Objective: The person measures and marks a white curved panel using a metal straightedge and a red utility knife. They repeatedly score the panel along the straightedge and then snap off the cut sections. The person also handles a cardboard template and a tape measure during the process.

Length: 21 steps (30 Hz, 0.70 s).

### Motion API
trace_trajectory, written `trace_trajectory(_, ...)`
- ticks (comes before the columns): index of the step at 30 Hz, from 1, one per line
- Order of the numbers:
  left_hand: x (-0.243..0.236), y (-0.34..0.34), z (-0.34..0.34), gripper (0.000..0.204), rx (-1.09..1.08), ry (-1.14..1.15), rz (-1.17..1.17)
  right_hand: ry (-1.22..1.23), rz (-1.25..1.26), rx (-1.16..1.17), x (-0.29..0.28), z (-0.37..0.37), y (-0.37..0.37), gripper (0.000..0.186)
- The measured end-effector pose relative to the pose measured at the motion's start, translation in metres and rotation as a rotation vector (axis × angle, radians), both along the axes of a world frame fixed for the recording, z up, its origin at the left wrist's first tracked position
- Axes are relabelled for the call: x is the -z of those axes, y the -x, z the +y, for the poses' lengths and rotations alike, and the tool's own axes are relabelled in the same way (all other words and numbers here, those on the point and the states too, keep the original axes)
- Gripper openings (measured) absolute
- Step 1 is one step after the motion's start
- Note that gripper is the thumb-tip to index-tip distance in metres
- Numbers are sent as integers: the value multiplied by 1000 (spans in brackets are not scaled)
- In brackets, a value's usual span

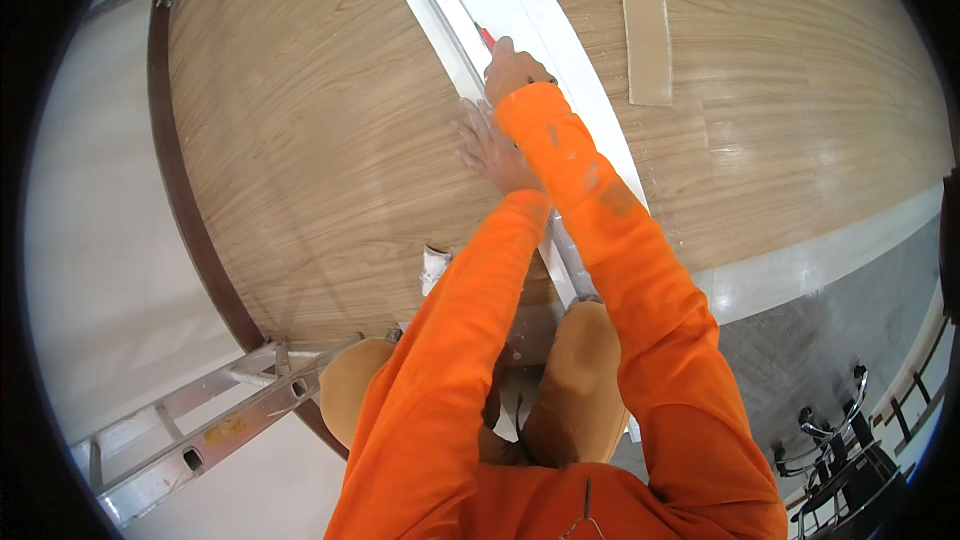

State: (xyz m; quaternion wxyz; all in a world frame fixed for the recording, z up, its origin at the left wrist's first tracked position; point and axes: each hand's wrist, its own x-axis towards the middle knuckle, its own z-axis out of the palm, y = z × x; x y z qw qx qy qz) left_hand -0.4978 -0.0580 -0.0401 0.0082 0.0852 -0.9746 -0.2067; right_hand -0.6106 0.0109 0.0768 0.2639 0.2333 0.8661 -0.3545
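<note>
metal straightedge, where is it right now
In the head view the metal straightedge lies along the white strip on the wooden panel, upper centre, pinned under the left hand, with the right hand just beside it.

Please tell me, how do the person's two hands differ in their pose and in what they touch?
The left hand lies flat with spread fingers, pressing on the metal straightedge and the white strip; the right hand is closed in a fist around a red-tipped cutting tool. The left hand sits nearer the person; the right hand is farther up the strip. Both come from orange sleeves and work on the same white strip on the wooden surface.
</note>
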Motion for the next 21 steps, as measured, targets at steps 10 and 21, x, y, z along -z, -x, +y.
trace_trajectory(10, -26, 13, 13, 93, -24, 30, -230, 92, -60, 79, 18, 10, -36, 26)
trace_trajectory(21, 4, 4, -6, 81, 7, 36, -13, -45, -106, -57, -6, 5, -22, 30)
